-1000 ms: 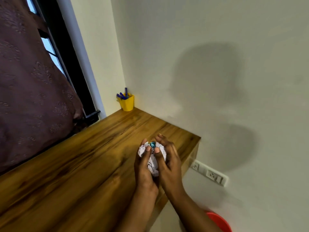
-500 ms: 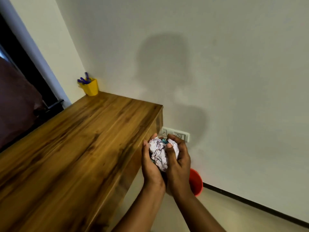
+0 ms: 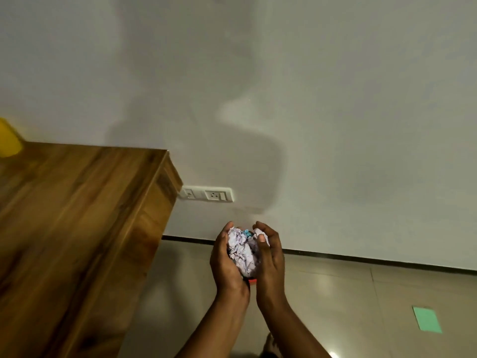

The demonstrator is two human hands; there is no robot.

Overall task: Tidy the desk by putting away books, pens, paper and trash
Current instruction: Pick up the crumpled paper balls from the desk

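A wad of crumpled white paper (image 3: pixel 241 250) with a small blue scrap on top sits cupped between both my hands, out past the right end of the desk and above the floor. My left hand (image 3: pixel 225 263) curls round its left side, my right hand (image 3: pixel 269 259) round its right side. Directly under the hands a sliver of the red bin (image 3: pixel 253 280) shows; the rest of it is hidden by my hands. The wooden desk (image 3: pixel 77 215) fills the lower left.
A yellow pen cup (image 3: pixel 7 139) stands at the far left edge on the desk. A white wall socket (image 3: pixel 214 195) is on the wall beside the desk end. A green sheet (image 3: pixel 427 322) lies on the tiled floor at the right.
My hands carried the crumpled paper off the desk and rightward, now over the red bin, which they hide. The view swung right, so the window and curtain left the frame.
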